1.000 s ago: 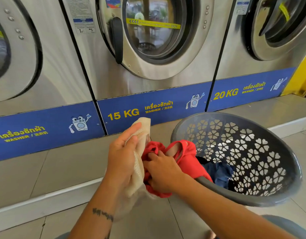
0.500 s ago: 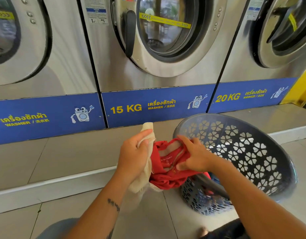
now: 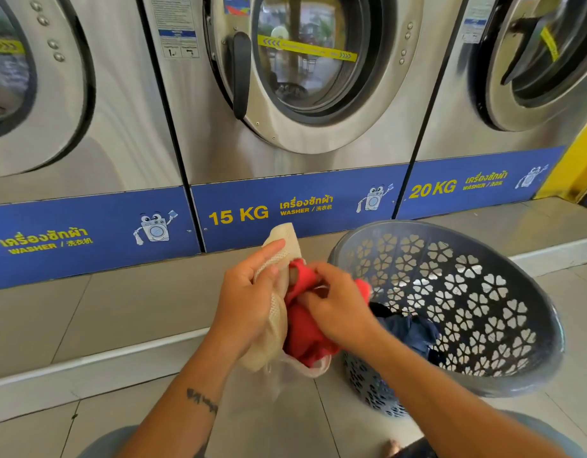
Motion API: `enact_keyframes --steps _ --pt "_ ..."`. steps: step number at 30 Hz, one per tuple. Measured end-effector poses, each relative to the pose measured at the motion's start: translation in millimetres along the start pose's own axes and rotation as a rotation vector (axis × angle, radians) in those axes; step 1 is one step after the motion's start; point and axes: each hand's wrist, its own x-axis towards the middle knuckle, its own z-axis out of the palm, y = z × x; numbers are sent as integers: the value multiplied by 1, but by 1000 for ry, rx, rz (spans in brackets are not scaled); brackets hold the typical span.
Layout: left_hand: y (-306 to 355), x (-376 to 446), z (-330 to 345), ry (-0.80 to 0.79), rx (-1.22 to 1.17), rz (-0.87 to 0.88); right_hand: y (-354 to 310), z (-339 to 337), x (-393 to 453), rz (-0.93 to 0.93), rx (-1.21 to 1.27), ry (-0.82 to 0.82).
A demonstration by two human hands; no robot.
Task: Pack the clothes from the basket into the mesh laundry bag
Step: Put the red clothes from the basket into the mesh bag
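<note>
My left hand (image 3: 249, 299) grips the rim of a cream mesh laundry bag (image 3: 279, 325), holding its mouth up just left of the basket. My right hand (image 3: 338, 305) is closed on a red garment (image 3: 305, 335) that sits bunched in the bag's opening, part of it still outside. A grey plastic basket (image 3: 503, 299) with flower-shaped holes stands tilted toward me on the right. Dark blue clothes (image 3: 411, 328) lie inside it near the front rim.
Three steel front-load washers (image 3: 302, 94) stand on a tiled step (image 3: 120, 312) right behind the bag and basket. A blue band (image 3: 285, 206) marked 15 KG runs along their base. Grey floor tiles (image 3: 285, 424) lie below my arms.
My right hand brought the red garment back against the bag mouth and pressed it lower in. The view tilted up slightly; the basket's dark blue clothes show again.
</note>
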Motion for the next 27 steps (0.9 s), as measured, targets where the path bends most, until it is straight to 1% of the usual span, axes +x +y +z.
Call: enact_keyframes --steps 2,4,5,7,8,10,11,13,17,21,23,25,27 --pt "3 -1 -1 -3 -62 13 6 23 -3 -37 111 -98" --pt "6 -3 -3 1 -84 19 16 39 -6 -44 83 -249" --pt "7 -5 -4 -3 -73 20 24 45 -6 -42 2 -342" --pt "6 -8 -5 4 -15 24 40 53 -4 -47 -262 -495" --pt "4 -9 -6 19 36 29 49 55 -2 -23 -376 -549" --pt "-2 -7 -8 61 155 40 59 53 1 63 -503 -623" --pt "-6 -5 -8 84 212 47 64 52 3 88 -540 -640" --pt "-14 -2 -8 134 305 53 62 48 2 114 -603 -625" --pt "-27 7 -5 243 438 95 56 44 2 109 -756 -605" --pt "-35 13 -10 348 488 80 38 29 -3 227 -979 -738" --pt "-38 13 -12 350 483 72 39 24 -8 240 -1107 -794" --pt "-42 11 -13 304 512 85 38 23 -12 216 -1220 -828" --pt "-43 8 -14 249 539 88 39 25 -11 199 -1221 -782"
